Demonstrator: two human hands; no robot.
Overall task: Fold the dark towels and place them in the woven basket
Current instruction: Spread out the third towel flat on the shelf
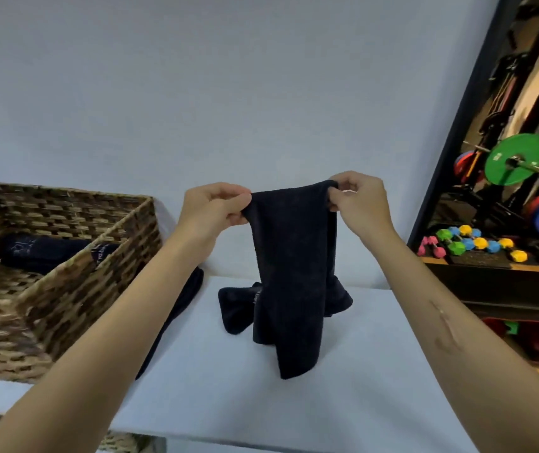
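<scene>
1. While pinched at its top corners by left hand and right hand, dark soft towel hangs over white table, lower end bunched.
2. Folding under way; next calls for laying flat.
3. Brown woven basket left, holding seemingly one folded towel; open room right.

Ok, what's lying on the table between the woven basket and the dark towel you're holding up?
In the head view, another dark towel lies there beside the brown woven basket, partly hidden by the left forearm; the rest is bare white table.
</scene>
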